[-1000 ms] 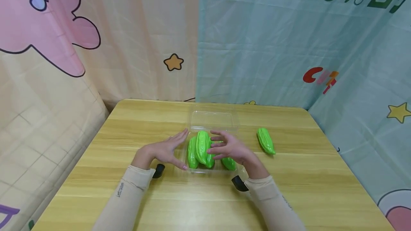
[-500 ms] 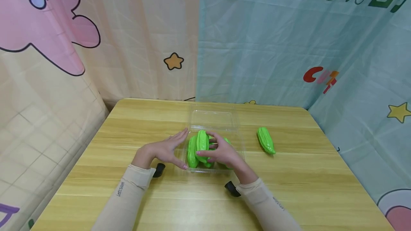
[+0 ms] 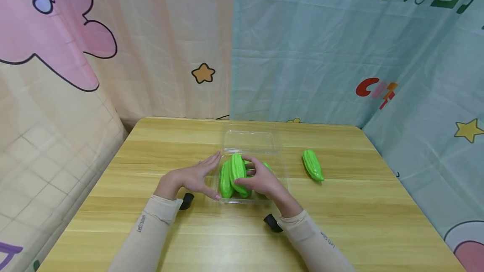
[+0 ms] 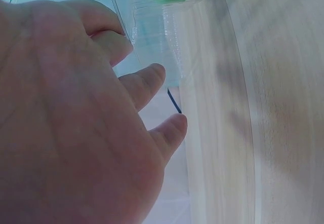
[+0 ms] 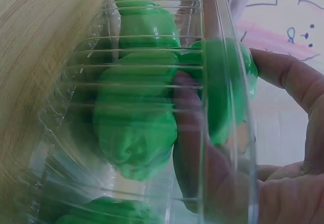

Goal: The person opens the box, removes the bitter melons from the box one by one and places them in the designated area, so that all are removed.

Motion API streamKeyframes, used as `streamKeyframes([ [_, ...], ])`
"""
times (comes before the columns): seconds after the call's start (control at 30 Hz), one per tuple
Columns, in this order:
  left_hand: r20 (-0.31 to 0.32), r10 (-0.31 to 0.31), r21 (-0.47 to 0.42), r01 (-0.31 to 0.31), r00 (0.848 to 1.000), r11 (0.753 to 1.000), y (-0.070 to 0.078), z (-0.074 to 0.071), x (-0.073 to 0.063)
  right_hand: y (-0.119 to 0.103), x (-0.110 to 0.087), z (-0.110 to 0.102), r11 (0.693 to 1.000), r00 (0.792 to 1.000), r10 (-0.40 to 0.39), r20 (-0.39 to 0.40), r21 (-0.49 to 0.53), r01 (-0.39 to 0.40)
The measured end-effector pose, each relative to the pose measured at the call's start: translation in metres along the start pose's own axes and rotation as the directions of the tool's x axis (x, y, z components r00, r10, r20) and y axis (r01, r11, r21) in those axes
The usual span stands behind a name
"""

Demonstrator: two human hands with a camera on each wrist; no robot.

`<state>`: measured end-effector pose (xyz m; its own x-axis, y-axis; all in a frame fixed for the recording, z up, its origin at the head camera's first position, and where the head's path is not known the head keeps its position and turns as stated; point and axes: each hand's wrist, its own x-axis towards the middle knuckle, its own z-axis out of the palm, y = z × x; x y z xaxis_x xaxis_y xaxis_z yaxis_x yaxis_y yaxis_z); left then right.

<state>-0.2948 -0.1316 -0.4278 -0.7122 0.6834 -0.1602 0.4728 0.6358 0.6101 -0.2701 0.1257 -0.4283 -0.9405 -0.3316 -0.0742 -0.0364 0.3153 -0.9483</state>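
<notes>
A clear plastic clamshell box [image 3: 251, 200] lies on the table with its lid folded back, holding several shiny, ribbed green bitter melons [image 5: 134, 127]. My right hand [image 3: 264, 179] grips the top bitter melon [image 3: 237, 169], thumb on its near side and fingers on its far side; this melon leans over the others inside. My left hand [image 3: 193, 177] is spread along the left side of the box, its thumb by the front corner and its fingertips at the back. In the left wrist view, the fingers [image 4: 147, 82] reach the clear wall.
One more bitter melon [image 3: 312, 166] lies by itself on the wooden table [image 3: 340, 221], right of the box. The open lid [image 3: 249, 141] lies flat behind the box. Printed curtains [image 3: 287, 53] hang behind the table and at its sides.
My right hand, spread over the right part of the box a second ago, has moved left and closed its thumb and fingers on the top bitter melon. My left hand has stayed in place.
</notes>
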Motion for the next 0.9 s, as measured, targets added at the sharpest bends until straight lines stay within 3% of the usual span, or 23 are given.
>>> streamKeyframes([
  [0.2, -0.005, 0.006, -0.007, -0.006, 1.0, 1.0, -0.001, 0.001, -0.001, -0.003, -0.002, 0.0, 1.0, 1.0, 0.003, 0.001, -0.02, -0.003],
  [0.43, -0.008, 0.013, 0.006, -0.013, 1.0, 1.0, -0.002, 0.001, 0.0, -0.007, -0.003, -0.007, 0.998, 1.0, -0.022, -0.019, 0.067, 0.023],
  [0.9, -0.006, 0.016, 0.011, -0.015, 1.0, 1.0, -0.003, 0.001, 0.0, -0.017, -0.008, -0.049, 0.995, 0.996, -0.062, -0.071, 0.076, 0.067],
])
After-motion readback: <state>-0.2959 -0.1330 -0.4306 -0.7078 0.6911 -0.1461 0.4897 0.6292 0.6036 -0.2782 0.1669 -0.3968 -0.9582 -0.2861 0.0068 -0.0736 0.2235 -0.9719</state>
